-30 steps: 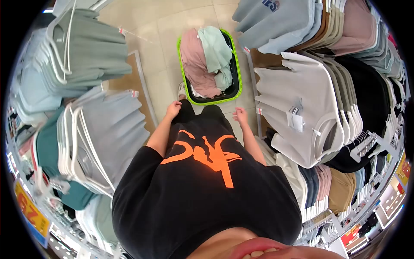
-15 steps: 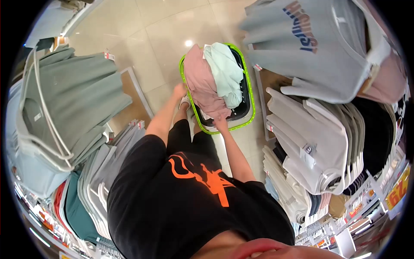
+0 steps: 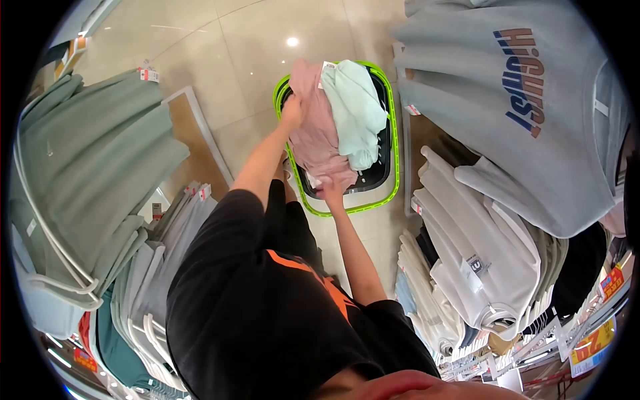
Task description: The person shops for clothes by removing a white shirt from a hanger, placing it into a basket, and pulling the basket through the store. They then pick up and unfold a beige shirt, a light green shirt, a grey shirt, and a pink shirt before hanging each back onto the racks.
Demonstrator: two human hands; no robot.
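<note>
A black basket with a bright green rim stands on the floor in front of me. In its left half lies a crumpled pink garment, with a mint-green garment beside it on the right; a small white tag shows at their top. My left hand reaches over the basket's left rim, its fingers curled at the pink garment's upper left edge. At that garment's lower edge is my right hand, slightly blurred, with its fingers closed on the cloth.
Racks of hanging shirts flank me closely. Green-grey shirts hang on the left. To the right are a grey-blue printed shirt and white shirts. Price tags stick out, and shiny floor tiles lie beyond the basket.
My left hand has moved from outside the basket's left rim up onto the pink garment. My right hand has shifted slightly left along its lower edge. The view has tilted a little.
</note>
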